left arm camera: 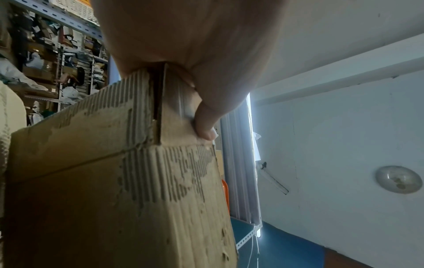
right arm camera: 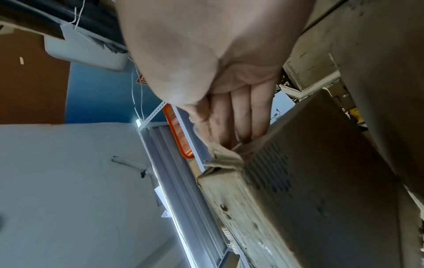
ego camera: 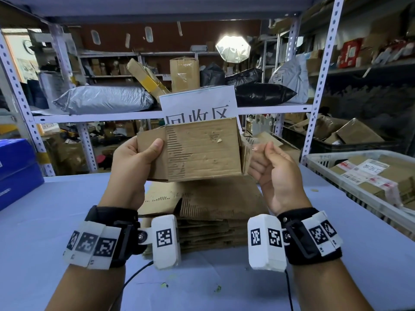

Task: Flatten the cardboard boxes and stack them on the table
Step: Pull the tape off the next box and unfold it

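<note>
I hold a worn brown cardboard box [ego camera: 202, 149] up in the air above a stack of flattened boxes [ego camera: 213, 203] on the blue table [ego camera: 56, 221]. My left hand [ego camera: 143, 151] grips the flap at its left end, thumb on the front face and fingers hidden behind. In the left wrist view the thumb [left arm camera: 206, 125] presses that flap of the box [left arm camera: 91, 199]. My right hand [ego camera: 265, 158] is at the box's right end. In the right wrist view its fingers [right arm camera: 238, 116] reach behind a torn flap edge of the box [right arm camera: 309, 181], pinching it.
A white plastic basket [ego camera: 318, 160] with taped parcels stands on the table at the right. Blue boxes [ego camera: 15, 167] are stacked at the left edge. A white paper sign [ego camera: 197, 104] hangs from the shelf rack behind the table, among grey and black parcel bags.
</note>
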Available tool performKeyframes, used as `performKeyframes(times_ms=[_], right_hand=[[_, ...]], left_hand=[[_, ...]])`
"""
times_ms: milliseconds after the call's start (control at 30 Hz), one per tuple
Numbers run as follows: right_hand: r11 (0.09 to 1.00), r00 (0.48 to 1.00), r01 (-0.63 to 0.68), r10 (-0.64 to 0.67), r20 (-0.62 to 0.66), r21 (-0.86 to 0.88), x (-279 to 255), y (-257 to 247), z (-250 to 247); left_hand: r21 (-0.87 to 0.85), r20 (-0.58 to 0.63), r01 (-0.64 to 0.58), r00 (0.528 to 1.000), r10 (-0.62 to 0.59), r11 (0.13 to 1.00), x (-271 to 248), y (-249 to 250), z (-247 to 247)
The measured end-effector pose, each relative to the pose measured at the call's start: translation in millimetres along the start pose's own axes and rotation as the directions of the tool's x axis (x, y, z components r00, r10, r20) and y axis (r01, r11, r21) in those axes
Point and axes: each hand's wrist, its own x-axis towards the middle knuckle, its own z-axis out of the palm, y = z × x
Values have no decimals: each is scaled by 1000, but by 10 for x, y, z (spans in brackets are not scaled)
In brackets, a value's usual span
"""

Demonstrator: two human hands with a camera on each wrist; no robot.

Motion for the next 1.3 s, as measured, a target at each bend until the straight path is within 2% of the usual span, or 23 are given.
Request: performKeyframes(times_ms=[100,200,300,400,467,500,533,567,600,633,700,733,767,800,867,967,1067,1167,1300], right_hand=[[999,1000,-26,26,1,37,-8,-19,-43],[993,998,-52,54,-14,105,-7,-71,-123],[985,1000,-27,24,16,171,20,-156,-170],[981,998,-17,5,63,191,21,-194,-179],[975,998,-16,1,67,223,17,-202,-166],[970,998,-17,1,66,242,18,-206,-153],[966,998,-17,-1,67,258,17,-212,-139],[963,997,-15,-6,78,270,16,-220,-127],[961,995,-12,-15,94,275,15,-227,-115],[963,993,-8,-24,113,270,14,-233,-100],[963,987,-2,-41,156,268,3,-250,-63],[959,984,-5,-46,174,283,-2,-256,-49],[953,981,-10,-49,187,303,-7,-261,-39],[948,979,-13,-52,196,319,-12,-264,-34],[941,977,-17,-56,206,337,-16,-259,-30],[924,981,-22,-54,187,381,-12,-245,-41],[916,982,-26,-51,180,400,-2,-241,-22],[930,988,-14,-42,146,367,-11,-218,23],[972,991,37,-64,115,230,-59,-203,16]], left_hand=[[18,53,19,998,-20,1000,97,26,-49],[65,57,36,998,-40,997,218,26,-62],[86,64,93,993,-99,992,310,-4,4],[239,26,74,996,-83,968,390,4,142],[458,1,4,1000,-5,889,420,69,257],[609,22,-71,997,73,790,416,117,311],[735,83,-177,982,172,655,380,183,363],[786,193,-313,944,268,533,317,264,417],[751,340,-457,887,313,477,244,353,466],[658,489,-565,823,288,499,166,441,512],[517,705,-625,698,122,586,47,569,611],[519,763,-645,645,35,561,15,592,661],[540,795,-686,605,-29,487,-6,594,703],[561,808,-727,585,-71,396,-23,575,734],[587,807,-775,584,-91,233,-38,509,767],[598,800,-797,600,-6,86,2,414,726],[600,798,-798,602,28,53,60,327,679],[595,804,-802,593,-48,48,10,196,720],[646,758,-763,644,-107,-13,-40,97,760]])
